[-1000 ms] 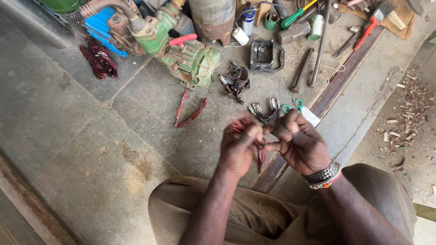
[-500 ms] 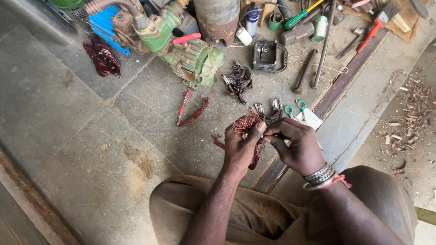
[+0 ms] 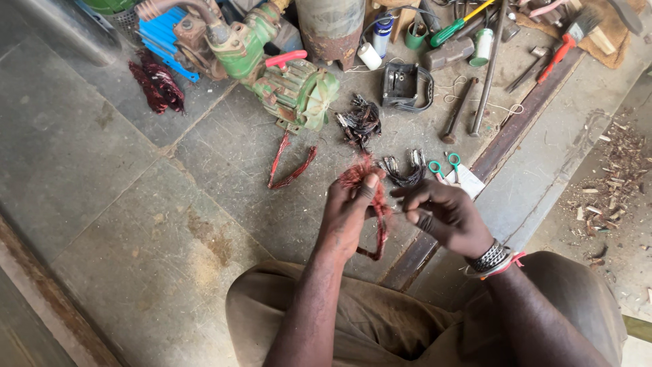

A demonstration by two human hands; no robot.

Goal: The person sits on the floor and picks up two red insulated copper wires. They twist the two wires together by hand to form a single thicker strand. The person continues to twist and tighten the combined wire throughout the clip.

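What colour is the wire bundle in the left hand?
Reddish copper, the wire bundle held in the left hand; the head view shows it.

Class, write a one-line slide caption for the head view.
Left hand grips a red copper wire bundle while right hand pinches its strands.

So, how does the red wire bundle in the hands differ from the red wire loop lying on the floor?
The wire bundle is gripped by the left hand, off the floor, while the wire loop lies untouched beside the green pump. The wire bundle is frayed at its top end; the wire loop is a tidy, flat V shape. The right hand reaches toward the wire bundle. Both are reddish winding wire.
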